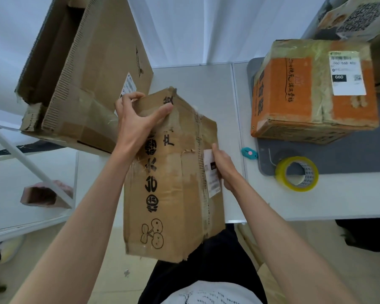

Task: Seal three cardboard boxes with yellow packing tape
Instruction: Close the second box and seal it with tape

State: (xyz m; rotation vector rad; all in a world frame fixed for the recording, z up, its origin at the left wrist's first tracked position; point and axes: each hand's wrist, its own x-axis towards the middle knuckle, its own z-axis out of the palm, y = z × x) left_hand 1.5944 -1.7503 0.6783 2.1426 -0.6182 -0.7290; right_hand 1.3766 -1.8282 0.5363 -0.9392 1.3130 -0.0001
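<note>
A worn brown cardboard box (169,183) with black printed characters is held in front of me, overhanging the white table's near edge. My left hand (134,119) grips its far top corner, thumb across the top face. My right hand (223,167) holds the box's right side over a white label; its fingers are hidden behind the box. A roll of yellow packing tape (297,173) lies flat on the table to the right. An orange box (314,88) with yellowish tape over its top stands at the back right. A large brown box (83,69) with open flaps sits at the back left.
A small teal cutter (248,152) lies beside a grey mat (349,154). Another printed box (360,16) is at the far right corner. A white table (206,80) runs to the wall. Left of it stands a white frame with a pink box (45,195) below.
</note>
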